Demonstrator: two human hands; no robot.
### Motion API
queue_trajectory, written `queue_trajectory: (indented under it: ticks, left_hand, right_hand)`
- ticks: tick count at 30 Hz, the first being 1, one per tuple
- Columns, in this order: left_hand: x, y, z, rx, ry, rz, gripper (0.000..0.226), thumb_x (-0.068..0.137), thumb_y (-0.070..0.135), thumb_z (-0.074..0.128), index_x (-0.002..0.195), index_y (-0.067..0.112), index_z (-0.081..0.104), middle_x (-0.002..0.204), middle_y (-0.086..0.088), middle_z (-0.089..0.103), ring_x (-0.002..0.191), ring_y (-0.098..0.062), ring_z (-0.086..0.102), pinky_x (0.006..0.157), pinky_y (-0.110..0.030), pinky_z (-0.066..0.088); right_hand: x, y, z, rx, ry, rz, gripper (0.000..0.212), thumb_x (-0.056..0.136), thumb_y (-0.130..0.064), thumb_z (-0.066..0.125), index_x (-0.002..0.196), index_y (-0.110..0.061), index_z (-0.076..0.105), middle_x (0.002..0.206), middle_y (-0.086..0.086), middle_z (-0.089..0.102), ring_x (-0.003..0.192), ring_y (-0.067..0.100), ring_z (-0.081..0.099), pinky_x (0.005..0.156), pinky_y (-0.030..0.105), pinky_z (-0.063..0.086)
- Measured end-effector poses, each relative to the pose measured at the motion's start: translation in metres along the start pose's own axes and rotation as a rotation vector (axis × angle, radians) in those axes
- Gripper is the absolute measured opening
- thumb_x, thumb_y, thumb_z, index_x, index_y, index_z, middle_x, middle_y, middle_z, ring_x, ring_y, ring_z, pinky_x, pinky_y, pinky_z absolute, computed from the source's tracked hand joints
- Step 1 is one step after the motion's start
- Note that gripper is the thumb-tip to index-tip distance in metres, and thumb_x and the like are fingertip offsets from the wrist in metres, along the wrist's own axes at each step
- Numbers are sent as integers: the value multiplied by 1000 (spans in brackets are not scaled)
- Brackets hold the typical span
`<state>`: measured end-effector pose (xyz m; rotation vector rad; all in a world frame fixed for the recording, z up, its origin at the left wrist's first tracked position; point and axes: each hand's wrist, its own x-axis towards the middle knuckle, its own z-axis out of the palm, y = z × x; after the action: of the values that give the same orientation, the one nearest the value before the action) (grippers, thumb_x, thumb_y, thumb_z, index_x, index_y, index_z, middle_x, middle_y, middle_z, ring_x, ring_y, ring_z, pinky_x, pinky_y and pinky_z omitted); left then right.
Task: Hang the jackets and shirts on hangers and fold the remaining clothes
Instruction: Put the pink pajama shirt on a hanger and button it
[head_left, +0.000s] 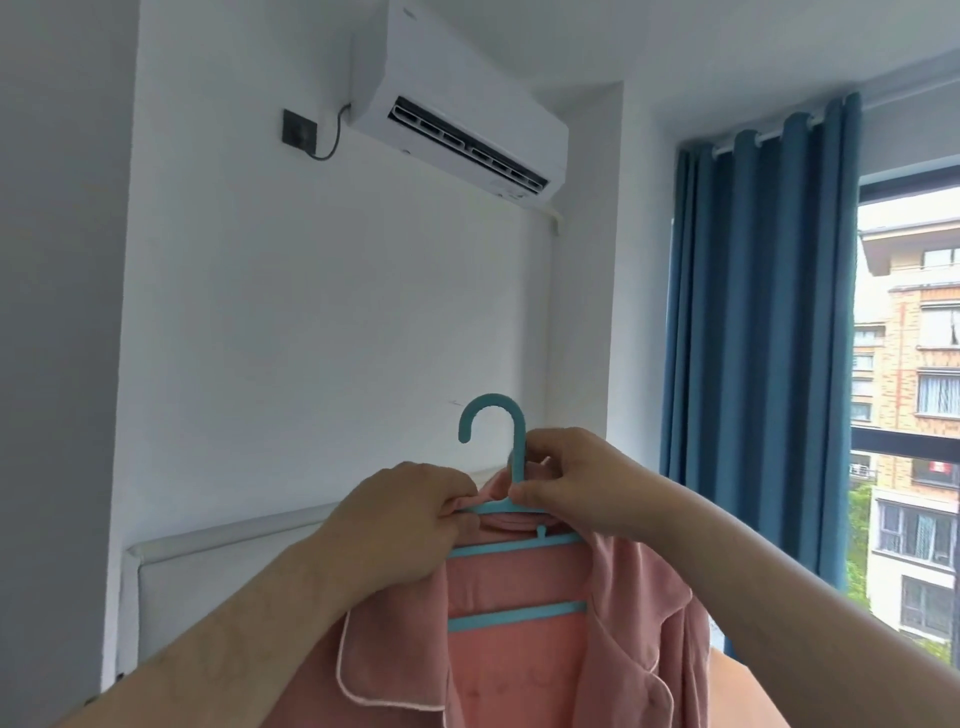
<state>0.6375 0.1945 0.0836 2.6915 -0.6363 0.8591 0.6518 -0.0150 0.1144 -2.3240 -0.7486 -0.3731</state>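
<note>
Left hand (400, 525) pinches shirt (519, 675) collar, right hand (582, 483) pinches hanger (491, 401) neck, both midair.

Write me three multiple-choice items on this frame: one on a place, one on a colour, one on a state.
1. Where is the air conditioner relative to the blue curtain?
A. Up and to its left
B. Below it
C. To its right

2. What colour is the hanger?
A. White
B. Pink
C. Teal

3. The pink pyjama shirt is:
A. Folded flat
B. Held up on the hanger, front open
C. Buttoned shut on a rail

Answers:
1 A: it is mounted high on the wall, left of the curtain.
2 C: the hook and bars are teal.
3 B: the left hand pinches the collar, the right hand pinches the hanger's neck, and the bars show between the open fronts.
</note>
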Motion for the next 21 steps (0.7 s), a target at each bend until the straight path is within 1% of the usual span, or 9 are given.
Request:
queue_trajectory:
  ticks: [2, 3, 6, 10, 13, 16, 18, 19, 21]
  left_hand:
    - [1, -6, -2, 43, 78, -13, 27, 88, 42, 55, 69, 24, 48, 67, 8, 54, 69, -10, 51, 60, -29, 36]
    - [2, -11, -5, 44, 104, -20, 29, 89, 41, 55, 67, 25, 45, 66, 9, 53, 67, -9, 50, 59, -28, 34]
    - [4, -23, -10, 19, 150, -40, 28, 90, 40, 57, 67, 27, 46, 65, 10, 52, 66, -5, 49, 57, -23, 31]
    - [8, -31, -8, 69, 149, -14, 27, 93, 40, 54, 69, 28, 48, 70, 9, 51, 69, -6, 49, 59, -23, 34]
    - [8, -37, -7, 61, 93, 65, 15, 94, 35, 53, 84, 25, 57, 80, 10, 54, 77, -6, 52, 71, -27, 42]
    - [8, -42, -8, 13, 33, 163, 12, 95, 22, 53, 87, 24, 61, 83, 11, 54, 80, -6, 51, 74, -29, 44]
    - [9, -43, -7, -14, 78, 222, 12, 95, 21, 54, 94, 23, 66, 86, 11, 58, 82, -6, 53, 76, -32, 46]
    - [8, -43, -6, -30, 124, 248, 14, 96, 23, 53, 98, 23, 68, 88, 12, 59, 84, -7, 54, 76, -31, 47]
    - [6, -39, -5, -32, 243, 283, 22, 95, 27, 49, 101, 21, 70, 91, 9, 62, 84, -12, 58, 74, -30, 49]
  right_hand:
    - [-1, 7, -3, -140, 46, 64, 49, 67, -42, 74, 112, -42, 52, 97, -19, 59, 84, 2, 60, 68, 14, 46]
    - [-3, 12, -4, -243, 83, 76, 54, 64, -46, 71, 113, -41, 49, 97, -21, 54, 86, 2, 57, 68, 14, 42]
    - [-11, 22, -5, -418, 277, 73, 26, 66, -41, 59, 90, -35, 53, 90, -18, 48, 88, 5, 46, 65, 18, 34]
    - [-15, 22, -4, -337, 399, 62, 8, 69, -27, 54, 72, -29, 47, 79, -12, 49, 75, 4, 42, 58, 18, 31]
    - [-12, 13, -16, -143, 290, 123, 14, 75, -20, 62, 65, -21, 52, 62, -10, 54, 56, 4, 45, 50, 19, 34]
    - [-8, 9, -35, 269, 138, 188, 17, 83, -16, 71, 72, -16, 58, 62, -5, 60, 57, 8, 55, 54, 24, 47]
    - [-1, 14, -42, 686, 16, 299, 14, 92, -15, 64, 83, -5, 62, 69, 8, 66, 59, 16, 63, 55, 29, 56]
    - [3, 16, -43, 862, -33, 390, 21, 94, -17, 61, 85, 0, 67, 73, 15, 68, 60, 21, 66, 57, 32, 59]
    - [11, 19, -37, 976, -90, 549, 31, 96, -22, 59, 87, 5, 72, 79, 19, 70, 62, 25, 69, 58, 34, 60]
